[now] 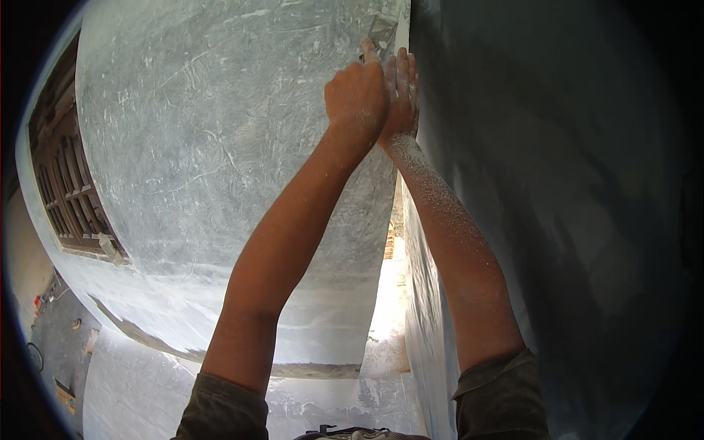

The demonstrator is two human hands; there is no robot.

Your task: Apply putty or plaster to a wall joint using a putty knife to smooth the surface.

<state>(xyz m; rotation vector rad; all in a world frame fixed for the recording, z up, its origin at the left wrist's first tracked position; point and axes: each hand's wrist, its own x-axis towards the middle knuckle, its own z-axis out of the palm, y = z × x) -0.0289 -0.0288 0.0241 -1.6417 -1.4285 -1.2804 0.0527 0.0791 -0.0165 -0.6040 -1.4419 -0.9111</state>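
Observation:
My left hand [356,95] is raised at the top of the view, its fingers curled around a scraper [382,30] with one finger stretched along it. The scraper's flat blade lies against the grey plastered wall [213,110], close to its upright edge; its handle is hidden by the hand. Just to the right, my right hand [402,92] has its fingers extended upward along that edge, partly behind the left wrist. White dust coats its fingers and the forearm below.
On the right stands a dark, smooth surface [557,183]. A bright narrow gap [389,308] opens below my hands, beside the wall's edge. At the far left is a brown barred window [70,176], with a grey floor [55,337] holding small items below it.

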